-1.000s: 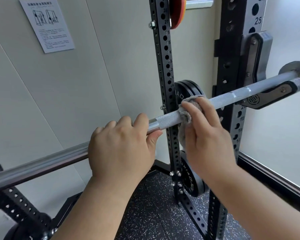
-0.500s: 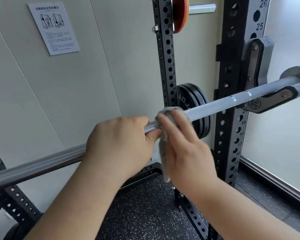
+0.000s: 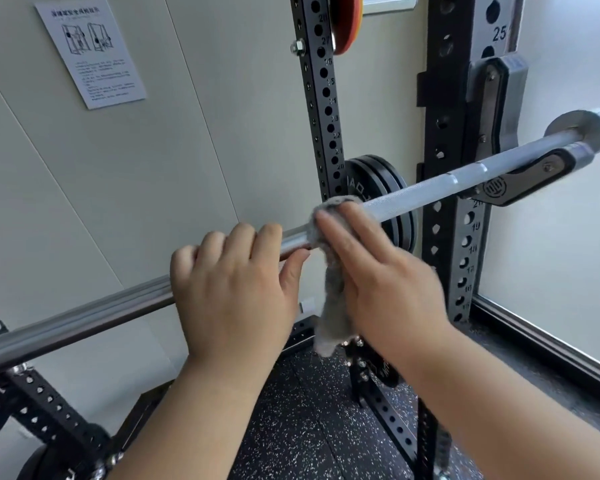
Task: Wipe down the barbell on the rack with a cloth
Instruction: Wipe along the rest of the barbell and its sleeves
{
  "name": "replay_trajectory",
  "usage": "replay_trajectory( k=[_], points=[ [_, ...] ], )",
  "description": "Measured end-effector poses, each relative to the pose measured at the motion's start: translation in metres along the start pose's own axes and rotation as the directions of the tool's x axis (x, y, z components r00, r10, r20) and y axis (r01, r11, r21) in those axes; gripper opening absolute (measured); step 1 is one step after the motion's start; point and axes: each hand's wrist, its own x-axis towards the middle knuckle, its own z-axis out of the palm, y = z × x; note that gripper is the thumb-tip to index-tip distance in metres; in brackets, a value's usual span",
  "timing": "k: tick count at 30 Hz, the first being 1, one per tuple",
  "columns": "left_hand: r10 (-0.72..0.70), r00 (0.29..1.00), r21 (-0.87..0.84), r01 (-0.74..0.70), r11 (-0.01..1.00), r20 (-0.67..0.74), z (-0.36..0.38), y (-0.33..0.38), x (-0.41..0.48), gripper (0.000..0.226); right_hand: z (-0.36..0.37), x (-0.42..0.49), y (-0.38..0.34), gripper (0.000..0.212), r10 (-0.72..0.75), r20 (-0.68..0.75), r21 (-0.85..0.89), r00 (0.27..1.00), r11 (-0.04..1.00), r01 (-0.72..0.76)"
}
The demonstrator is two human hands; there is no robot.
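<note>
The steel barbell (image 3: 430,188) lies across the black rack, slanting up to the right, with its right end resting in a J-hook (image 3: 520,185). My left hand (image 3: 232,289) grips the smooth part of the bar, fingers curled over the top. Just to its right, my right hand (image 3: 388,289) holds a grey cloth (image 3: 333,306) against the knurled part, fingers laid over it. The cloth wraps over the bar and hangs down below it. My right thumb is hidden behind the cloth.
The black perforated rack uprights (image 3: 461,237) stand behind and to the right of the bar. Black weight plates (image 3: 378,178) hang on a peg behind it, with an orange plate (image 3: 347,26) above. An instruction sheet (image 3: 90,53) is on the wall. The floor (image 3: 309,427) is speckled rubber.
My right hand has slid the cloth left along the bar, from near the plates to just beside my left hand. My left hand keeps its grip in the same place.
</note>
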Motion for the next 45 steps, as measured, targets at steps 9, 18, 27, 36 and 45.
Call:
replay_trajectory(
  k=[9,18,27,36,45],
  points=[
    [-0.041,0.999,-0.005,0.04,0.999,-0.013,0.001,0.009,0.017,0.054,0.011,-0.002,-0.02,0.049,0.057,-0.068,0.138,0.996,0.989,-0.047],
    [-0.119,0.981,0.117,0.102,0.988,0.153,-0.006,0.009,0.039,0.062,0.016,-0.002,-0.013,0.055,0.126,-0.099,0.177,0.987,0.978,-0.107],
    [-0.079,0.954,0.031,0.073,0.997,0.29,-0.004,0.003,0.047,0.069,0.01,0.001,0.005,0.049,0.176,-0.166,0.07,0.97,0.984,-0.166],
    [-0.102,0.964,0.069,0.088,0.994,0.244,-0.009,0.006,0.043,0.065,-0.007,0.005,0.016,0.054,0.073,-0.072,-0.032,0.995,0.997,-0.076],
    [-0.072,0.993,0.074,0.065,0.995,0.094,-0.007,0.007,0.023,0.048,-0.006,0.003,-0.004,0.054,-0.039,-0.023,0.019,0.999,0.999,0.039]
  ],
)
